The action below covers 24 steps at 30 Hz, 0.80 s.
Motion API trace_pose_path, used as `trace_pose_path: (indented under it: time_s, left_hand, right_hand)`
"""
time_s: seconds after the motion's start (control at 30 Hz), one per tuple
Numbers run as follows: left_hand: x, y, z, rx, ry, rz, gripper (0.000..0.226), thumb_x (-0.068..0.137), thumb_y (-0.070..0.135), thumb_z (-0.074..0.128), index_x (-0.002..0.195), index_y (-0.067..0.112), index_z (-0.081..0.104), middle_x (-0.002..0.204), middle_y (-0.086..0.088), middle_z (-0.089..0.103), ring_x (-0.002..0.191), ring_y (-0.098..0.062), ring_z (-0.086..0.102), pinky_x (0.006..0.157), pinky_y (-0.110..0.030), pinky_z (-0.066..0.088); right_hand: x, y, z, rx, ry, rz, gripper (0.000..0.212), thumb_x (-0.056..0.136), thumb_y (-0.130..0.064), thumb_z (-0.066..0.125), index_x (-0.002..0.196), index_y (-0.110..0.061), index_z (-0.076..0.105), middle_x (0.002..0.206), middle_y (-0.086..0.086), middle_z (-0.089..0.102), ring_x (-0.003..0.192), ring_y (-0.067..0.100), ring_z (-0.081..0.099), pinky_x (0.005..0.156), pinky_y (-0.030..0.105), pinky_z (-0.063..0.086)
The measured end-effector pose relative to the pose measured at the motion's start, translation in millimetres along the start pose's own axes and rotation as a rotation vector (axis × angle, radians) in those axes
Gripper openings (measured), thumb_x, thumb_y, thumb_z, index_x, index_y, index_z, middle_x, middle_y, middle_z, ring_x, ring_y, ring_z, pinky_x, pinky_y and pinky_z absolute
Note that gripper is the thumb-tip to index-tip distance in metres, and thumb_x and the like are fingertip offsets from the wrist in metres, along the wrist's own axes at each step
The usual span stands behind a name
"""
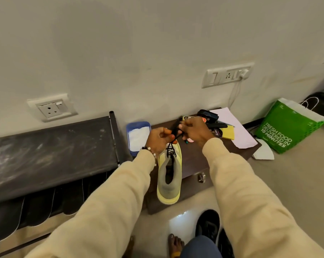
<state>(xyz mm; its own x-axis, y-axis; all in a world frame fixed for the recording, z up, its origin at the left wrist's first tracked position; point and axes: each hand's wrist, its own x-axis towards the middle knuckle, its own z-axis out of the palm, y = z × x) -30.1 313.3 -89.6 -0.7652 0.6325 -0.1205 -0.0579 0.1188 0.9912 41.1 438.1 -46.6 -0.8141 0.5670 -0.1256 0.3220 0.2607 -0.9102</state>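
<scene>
Head view only.

- Yellow-green sneaker (169,190) sits on the low brown cabinet (193,161), at the left end of its top. Toe points to the wall; heel is at or just over the front edge, can't tell which.
- Black shoelace (170,148) runs from the top eyelets up and away from the sneaker to both hands.
- Left hand (160,137): fingers curled, pinching the lace between thumb and fingertips, just above the sneaker's toe end. Beaded bracelet (150,151) on that wrist.
- Right hand (193,132): also curled, gripping the lace, slightly farther back toward the wall. The hands are close together, with lace between them.
- So the sneaker lies below and nearer the person than both hands. Neither hand touches the sneaker body, only the lace.
- Far right part of the cabinet top: white paper sheet (232,127), yellow sticky pad (229,134), small dark items behind the right hand, too cluttered to identify.
- Blue tray (128,131) with white contents, just left of the cabinet, against the wall.
- Black shoe rack (51,146) farther left.
- Green paper bag (288,127) on the floor at right.
- Black shoe (207,226) and a bare foot (174,243) on the floor at the bottom.
</scene>
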Motion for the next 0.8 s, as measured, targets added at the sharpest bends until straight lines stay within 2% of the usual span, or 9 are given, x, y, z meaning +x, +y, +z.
trace_pose_path:
  time_s: [0.13,0.2,0.33,0.4,0.5,0.53,0.67,0.73,0.8]
  left_hand:
    - [6.9,12.1,-11.0,0.487,-0.081,0.032,0.011,0.081,0.006,0.074,0.090,0.008,0.068,0.084,-0.011,0.071,0.078,-0.020,0.068,0.080,-0.031,0.053]
    - [3.7,7.7,-8.0,0.534,-0.032,-0.008,0.011,0.080,0.009,0.075,0.090,0.007,0.072,0.087,-0.010,0.072,0.083,-0.021,0.068,0.083,-0.032,0.053]
    - [-9.9,-12.6,3.0,0.193,0.292,-0.255,0.018,0.074,0.010,0.081,0.089,0.006,0.074,0.095,-0.012,0.073,0.083,-0.024,0.069,0.079,-0.037,0.058]
    - [-20.1,-19.4,7.6,0.047,0.273,-0.378,0.024,0.087,0.019,0.069,0.110,0.009,0.068,0.115,-0.007,0.067,0.091,-0.019,0.066,0.079,-0.028,0.057]
    - [-29.0,-29.7,13.5,-0.033,0.176,-0.501,0.037,0.103,0.019,0.038,0.138,0.006,0.040,0.144,-0.008,0.045,0.096,-0.011,0.058,0.078,-0.020,0.052]
    - [-33.7,-29.0,17.2,0.055,0.128,-0.484,0.038,0.103,0.017,0.036,0.138,0.003,0.037,0.145,-0.009,0.042,0.092,-0.010,0.057,0.074,-0.019,0.052]
    - [-39.1,-45.7,16.6,0.095,0.245,-0.559,0.045,0.102,0.040,0.036,0.141,0.019,0.038,0.140,-0.007,0.046,0.128,-0.029,0.046,0.107,-0.038,0.038]
    - [-48.9,-49.1,15.1,0.117,0.275,-0.537,0.045,0.102,0.040,0.037,0.141,0.018,0.040,0.138,-0.010,0.049,0.128,-0.030,0.046,0.107,-0.038,0.037]
    - [-48.2,-52.7,17.9,-0.081,0.396,-0.627,0.042,0.102,0.036,0.040,0.139,0.016,0.044,0.132,-0.013,0.054,0.121,-0.030,0.051,0.100,-0.035,0.040]
  right_hand:
    - [-5.1,37.9,22.8,0.205,0.125,0.160,0.016,0.096,-0.009,0.051,0.089,-0.010,0.065,0.071,0.003,0.061,0.063,0.013,0.053,0.048,0.023,0.042]
    - [-10.0,50.0,36.1,0.242,0.166,0.227,0.015,0.097,-0.011,0.051,0.097,-0.010,0.066,0.075,0.002,0.062,0.067,0.013,0.054,0.052,0.025,0.042]
    - [-19.1,65.3,57.0,0.159,0.218,0.224,0.018,0.095,-0.010,0.052,0.101,-0.008,0.069,0.090,0.007,0.067,0.082,0.018,0.061,0.072,0.031,0.050]
    - [-26.5,68.6,62.2,0.063,0.233,0.189,0.016,0.093,-0.012,0.056,0.097,-0.012,0.071,0.093,0.007,0.070,0.092,0.022,0.063,0.086,0.037,0.051]
    - [-39.1,69.4,65.0,-0.059,0.238,0.111,0.019,0.093,-0.011,0.055,0.104,-0.010,0.071,0.099,0.008,0.070,0.093,0.019,0.060,0.086,0.029,0.046]
    - [-42.3,69.2,66.2,-0.091,0.232,0.081,0.020,0.094,-0.010,0.054,0.106,-0.008,0.070,0.101,0.009,0.069,0.093,0.019,0.060,0.086,0.028,0.045]
    - [-51.5,75.6,71.1,-0.303,0.194,-0.027,0.026,0.095,-0.009,0.052,0.115,-0.007,0.067,0.111,0.014,0.067,0.106,0.029,0.056,0.094,0.033,0.042]
    - [-54.7,81.4,72.8,-0.444,0.143,-0.051,0.027,0.096,-0.012,0.049,0.117,-0.009,0.066,0.113,0.014,0.066,0.106,0.030,0.052,0.091,0.032,0.039]
    - [-58.0,85.5,74.1,-0.540,0.121,-0.073,0.029,0.098,-0.014,0.047,0.119,-0.012,0.065,0.113,0.013,0.065,0.104,0.028,0.051,0.087,0.030,0.039]
